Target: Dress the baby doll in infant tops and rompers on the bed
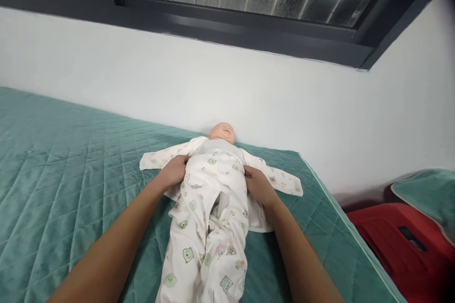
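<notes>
A baby doll [222, 132] lies on its back, its head near the wall. It has on a white printed baby top [284, 181] with both sleeves spread out sideways, and white baby pants [213, 184] with green animal prints, drawn high over its belly. At the left side of the pants' waist, my left hand [175, 169] is closed on the cloth, its fingertips partly hidden. Opposite it, my right hand [259, 184] pinches the right side of the waist. A gap in the cloth shows at the crotch of the pants.
A green quilted cover [88, 184] spreads under the doll, its piped edge running down on the right. Past that edge stands a red plastic object [398, 241] with green cloth [428, 194] over it. Behind are a white wall [159, 75] and a dark window frame [227, 28].
</notes>
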The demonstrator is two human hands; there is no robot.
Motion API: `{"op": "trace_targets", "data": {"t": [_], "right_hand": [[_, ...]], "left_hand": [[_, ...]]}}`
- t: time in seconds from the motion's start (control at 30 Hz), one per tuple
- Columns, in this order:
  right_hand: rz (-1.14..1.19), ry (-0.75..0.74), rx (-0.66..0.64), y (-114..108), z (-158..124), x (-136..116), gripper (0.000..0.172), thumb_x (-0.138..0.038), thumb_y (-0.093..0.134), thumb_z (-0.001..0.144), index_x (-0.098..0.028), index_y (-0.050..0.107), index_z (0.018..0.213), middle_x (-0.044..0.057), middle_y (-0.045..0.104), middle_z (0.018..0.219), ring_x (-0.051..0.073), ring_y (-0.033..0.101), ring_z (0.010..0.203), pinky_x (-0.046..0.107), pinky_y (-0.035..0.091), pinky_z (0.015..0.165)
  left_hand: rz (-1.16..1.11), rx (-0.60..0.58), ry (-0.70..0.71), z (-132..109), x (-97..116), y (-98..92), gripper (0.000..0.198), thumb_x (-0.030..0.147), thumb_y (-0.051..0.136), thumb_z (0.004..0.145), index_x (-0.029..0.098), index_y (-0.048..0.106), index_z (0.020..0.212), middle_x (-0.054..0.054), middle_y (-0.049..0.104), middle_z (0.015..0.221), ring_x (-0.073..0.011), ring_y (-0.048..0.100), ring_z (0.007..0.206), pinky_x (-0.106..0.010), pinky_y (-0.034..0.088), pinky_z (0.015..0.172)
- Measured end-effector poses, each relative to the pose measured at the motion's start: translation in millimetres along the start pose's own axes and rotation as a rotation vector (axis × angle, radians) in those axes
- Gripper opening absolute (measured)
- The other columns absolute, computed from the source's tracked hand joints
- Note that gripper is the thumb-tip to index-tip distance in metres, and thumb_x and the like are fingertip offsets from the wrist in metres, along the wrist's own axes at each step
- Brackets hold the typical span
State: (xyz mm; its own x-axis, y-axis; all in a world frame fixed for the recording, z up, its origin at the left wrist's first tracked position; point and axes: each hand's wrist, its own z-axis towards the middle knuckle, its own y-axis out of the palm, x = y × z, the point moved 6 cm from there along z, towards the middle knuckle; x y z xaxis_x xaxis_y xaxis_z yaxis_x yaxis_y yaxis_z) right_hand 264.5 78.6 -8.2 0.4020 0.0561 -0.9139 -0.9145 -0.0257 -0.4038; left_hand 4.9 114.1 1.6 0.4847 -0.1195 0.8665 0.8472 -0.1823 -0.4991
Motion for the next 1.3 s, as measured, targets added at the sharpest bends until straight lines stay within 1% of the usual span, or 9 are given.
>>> {"op": "trace_targets", "data": {"t": [0.13,0.2,0.37,0.53,0.7,0.87,1.07,1.2,1.3], "right_hand": [[-0.09,0.021,0.084,-2,5,5,0.025,-0.024,0.058,0.066,-0.021,0.074,0.085,0.002,0.074,0.081,0.026,0.062,0.086,0.034,0.05,0.076],[-0.104,0.022,0.096,-2,6,6,0.024,-0.024,0.059,0.065,-0.021,0.074,0.085,0.003,0.074,0.082,0.026,0.062,0.087,0.034,0.05,0.076],[-0.025,-0.02,0.041,0,4,-2,0.025,-0.024,0.062,0.066,-0.02,0.074,0.087,0.003,0.075,0.085,0.028,0.063,0.091,0.035,0.051,0.081],[0.183,-0.02,-0.035,9,-3,-11,0.034,-0.029,0.064,0.071,-0.019,0.073,0.102,0.004,0.075,0.092,0.027,0.065,0.096,0.038,0.052,0.085],[0.367,0.04,-0.083,15,-8,-15,0.038,-0.033,0.072,0.07,-0.021,0.073,0.106,0.005,0.076,0.088,0.029,0.067,0.095,0.04,0.053,0.084],[0.412,0.063,-0.098,18,-7,-11,0.04,-0.034,0.072,0.071,-0.021,0.072,0.108,0.005,0.076,0.09,0.029,0.068,0.095,0.042,0.054,0.085],[0.413,0.054,-0.099,17,-6,-5,0.039,-0.034,0.071,0.072,-0.022,0.072,0.109,0.004,0.076,0.093,0.026,0.069,0.093,0.04,0.054,0.084],[0.406,0.071,-0.101,16,-8,-5,0.041,-0.035,0.072,0.071,-0.022,0.071,0.11,0.005,0.076,0.093,0.026,0.069,0.091,0.04,0.055,0.084],[0.429,0.073,-0.103,17,-7,-4,0.041,-0.035,0.072,0.072,-0.021,0.071,0.11,0.005,0.076,0.093,0.026,0.069,0.091,0.04,0.054,0.085]], "left_hand": [[0.005,0.02,0.023,0,0,-0.6,0.029,0.026,0.059,0.068,0.014,0.075,0.09,-0.012,0.077,0.095,-0.034,0.066,0.099,-0.036,0.05,0.085],[-0.012,0.0,0.046,0,2,0.7,0.031,0.027,0.059,0.068,0.013,0.074,0.092,-0.011,0.077,0.093,-0.0344,0.066,0.1,-0.038,0.05,0.088],[-0.137,-0.103,0.095,-6,11,7.4,0.036,0.03,0.06,0.071,0.013,0.073,0.099,-0.01,0.076,0.093,-0.0328,0.064,0.103,-0.038,0.05,0.091],[-0.417,-0.211,0.042,-13,20,14.7,0.039,0.033,0.066,0.072,0.013,0.072,0.105,-0.01,0.076,0.096,-0.0296,0.066,0.1,-0.036,0.053,0.084],[-0.573,-0.156,-0.027,-15,18,17.3,0.048,0.04,0.071,0.07,0.011,0.07,0.109,-0.013,0.076,0.095,-0.031,0.067,0.099,-0.039,0.054,0.086],[-0.677,-0.157,-0.038,-15,14,24.6,0.058,0.043,0.077,0.065,0.012,0.068,0.113,-0.014,0.075,0.098,-0.032,0.068,0.099,-0.041,0.054,0.086],[-0.757,-0.164,-0.137,-13,5,28.5,0.052,0.039,0.075,0.067,0.011,0.068,0.112,-0.013,0.076,0.094,-0.0303,0.07,0.093,-0.04,0.056,0.081],[-0.807,-0.208,-0.147,-10,1,28.9,0.051,0.032,0.077,0.063,0.012,0.069,0.109,-0.012,0.076,0.092,-0.0292,0.071,0.089,-0.039,0.057,0.078],[-0.801,-0.194,-0.144,-10,1,28.0,0.047,0.032,0.076,0.064,0.012,0.07,0.106,-0.012,0.076,0.09,-0.0291,0.071,0.088,-0.039,0.057,0.077]]}}
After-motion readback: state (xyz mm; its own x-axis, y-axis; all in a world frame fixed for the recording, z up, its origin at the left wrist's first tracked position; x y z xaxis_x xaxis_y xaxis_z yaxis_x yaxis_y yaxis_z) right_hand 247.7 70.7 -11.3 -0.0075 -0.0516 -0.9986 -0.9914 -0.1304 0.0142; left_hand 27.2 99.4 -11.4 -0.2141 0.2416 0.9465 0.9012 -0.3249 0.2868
